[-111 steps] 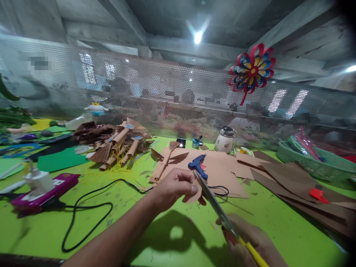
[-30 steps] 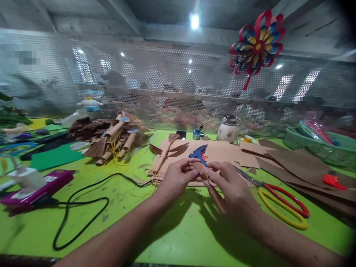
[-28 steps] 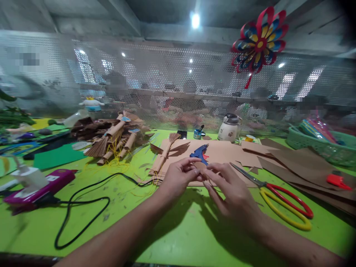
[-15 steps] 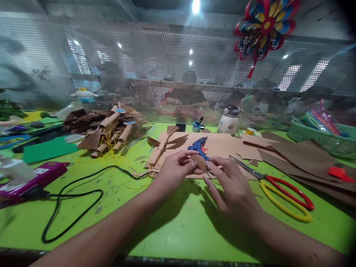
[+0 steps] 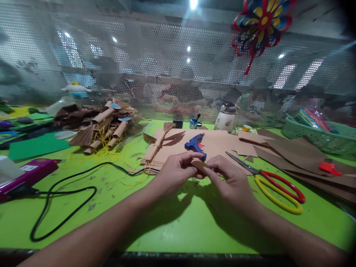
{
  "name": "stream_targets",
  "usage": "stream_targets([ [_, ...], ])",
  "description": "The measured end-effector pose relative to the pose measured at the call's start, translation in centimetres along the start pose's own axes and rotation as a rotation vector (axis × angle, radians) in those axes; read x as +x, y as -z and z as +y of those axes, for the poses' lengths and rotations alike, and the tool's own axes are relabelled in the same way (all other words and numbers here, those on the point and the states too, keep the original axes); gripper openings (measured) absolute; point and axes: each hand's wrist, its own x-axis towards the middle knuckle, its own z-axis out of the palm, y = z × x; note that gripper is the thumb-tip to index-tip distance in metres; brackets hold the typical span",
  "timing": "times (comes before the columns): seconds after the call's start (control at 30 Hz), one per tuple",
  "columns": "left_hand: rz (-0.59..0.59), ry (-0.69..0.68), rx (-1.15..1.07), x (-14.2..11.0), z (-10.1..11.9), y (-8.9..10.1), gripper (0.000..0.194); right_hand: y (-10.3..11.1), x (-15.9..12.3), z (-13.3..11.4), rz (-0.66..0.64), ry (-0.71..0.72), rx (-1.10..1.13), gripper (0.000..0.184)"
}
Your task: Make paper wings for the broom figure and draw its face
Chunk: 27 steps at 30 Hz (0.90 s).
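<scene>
Both my hands meet above the green table (image 5: 172, 226), pinching one small brown paper piece (image 5: 199, 164) between them. My left hand (image 5: 178, 173) grips its left end with thumb and fingers closed. My right hand (image 5: 230, 181) holds the right end, fingers curled over it. Just behind the hands a blue glue gun (image 5: 195, 144) lies on a stack of brown paper sheets (image 5: 219, 145). Scissors with red and yellow handles (image 5: 274, 185) lie on the table to the right of my right hand.
A rolled paper broom (image 5: 158, 142) rests on the sheets; a heap of similar brooms (image 5: 102, 124) lies back left. A black cable (image 5: 63, 193) runs to a magenta device (image 5: 25, 176). More brown sheets (image 5: 303, 159), a green basket (image 5: 319, 137) and a white jar (image 5: 226, 118) stand behind.
Earlier my right hand cut with the scissors; they now lie on the table. Both hands have come together on the paper piece, and my view has tipped slightly downward.
</scene>
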Motion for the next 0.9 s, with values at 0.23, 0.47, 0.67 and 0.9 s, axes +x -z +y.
stream_targets([
  [0.23, -0.009, 0.017, 0.172, 0.2, -0.4, 0.9, 0.012, 0.3, 0.7, 0.9, -0.114, -0.49, 0.64, 0.02],
  [0.47, 0.026, 0.015, 0.171, 0.4, -0.4, 1.4, 0.016, 0.4, 0.7, 0.6, -0.194, -0.508, 0.502, 0.026],
  [0.67, -0.102, 0.049, 0.096, 0.3, -0.6, 1.3, 0.012, 0.8, 0.7, 0.3, -0.231, -0.51, 0.43, 0.025],
  [0.9, 0.01, 0.104, 0.172, 0.2, -0.7, 1.1, 0.017, 0.6, 0.6, 0.3, -0.27, -0.497, 0.411, 0.025],
])
